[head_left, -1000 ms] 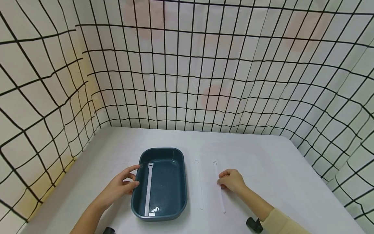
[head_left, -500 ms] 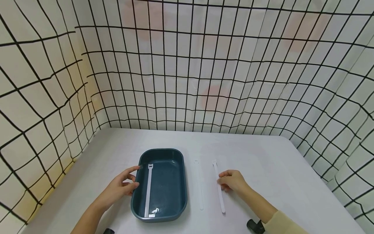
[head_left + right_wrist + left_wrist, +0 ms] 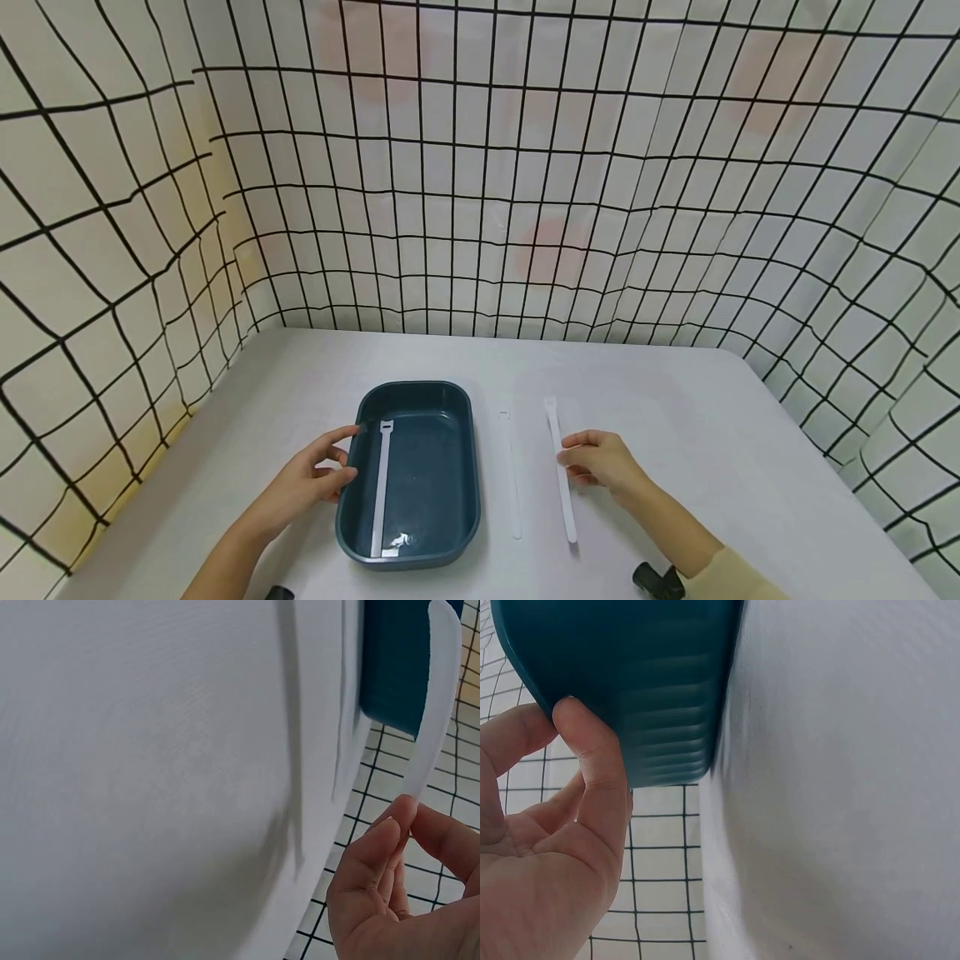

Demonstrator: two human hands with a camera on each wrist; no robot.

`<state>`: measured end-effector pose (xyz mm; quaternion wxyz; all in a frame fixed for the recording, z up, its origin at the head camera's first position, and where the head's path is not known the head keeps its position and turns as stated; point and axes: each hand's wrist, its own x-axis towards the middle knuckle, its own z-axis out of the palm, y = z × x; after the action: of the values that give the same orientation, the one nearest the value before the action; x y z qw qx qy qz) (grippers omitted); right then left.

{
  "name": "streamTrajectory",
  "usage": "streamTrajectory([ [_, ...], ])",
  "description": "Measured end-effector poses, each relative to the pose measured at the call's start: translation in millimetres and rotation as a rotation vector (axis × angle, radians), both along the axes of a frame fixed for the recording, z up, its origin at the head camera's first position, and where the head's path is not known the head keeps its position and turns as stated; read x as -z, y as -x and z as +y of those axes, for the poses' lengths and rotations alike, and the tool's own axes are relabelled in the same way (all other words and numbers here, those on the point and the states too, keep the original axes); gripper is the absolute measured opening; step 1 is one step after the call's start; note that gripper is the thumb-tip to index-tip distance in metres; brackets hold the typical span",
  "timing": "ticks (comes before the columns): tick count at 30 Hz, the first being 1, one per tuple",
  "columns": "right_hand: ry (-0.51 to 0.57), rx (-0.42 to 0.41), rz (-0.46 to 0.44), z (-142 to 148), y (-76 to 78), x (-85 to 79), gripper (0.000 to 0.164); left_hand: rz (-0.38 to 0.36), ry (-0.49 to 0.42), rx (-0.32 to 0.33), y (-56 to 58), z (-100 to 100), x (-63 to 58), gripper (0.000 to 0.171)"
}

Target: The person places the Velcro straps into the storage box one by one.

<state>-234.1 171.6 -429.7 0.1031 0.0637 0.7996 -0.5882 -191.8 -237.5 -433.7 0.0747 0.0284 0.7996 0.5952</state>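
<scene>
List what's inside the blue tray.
One white strap lies lengthwise in the blue tray, towards its left side in the head view. Anything directly beneath it is covered.

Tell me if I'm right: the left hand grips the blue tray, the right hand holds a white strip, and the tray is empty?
Not quite: the blue tray isn't empty; the head view shows a white strip lying inside it. The rest is right.

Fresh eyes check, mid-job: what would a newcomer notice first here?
The dark teal tray on the white table, with a white strap lying lengthwise along its left side. Next, the black grid netting spanning the background beyond the table. Then, right of the tray, the right hand pinching another white strap above the table.
</scene>
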Motion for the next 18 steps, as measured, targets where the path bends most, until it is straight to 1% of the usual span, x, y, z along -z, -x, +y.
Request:
streamTrajectory([
  [7,0.057,-0.014,0.007,-1.3,0.2,-4.9,0.029,0.001,0.005,-0.008,-0.3,0.5,1.1,0.059],
  [14,0.104,-0.034,0.016,-3.6,-2.1,-20.4,0.031,0.002,0.004,-0.004,0.2,0.6,1.1,0.059],
  [18,0.121,-0.036,0.013,-5.0,-1.6,-25.7,0.032,0.004,0.003,-0.003,0.1,0.3,1.0,0.059],
])
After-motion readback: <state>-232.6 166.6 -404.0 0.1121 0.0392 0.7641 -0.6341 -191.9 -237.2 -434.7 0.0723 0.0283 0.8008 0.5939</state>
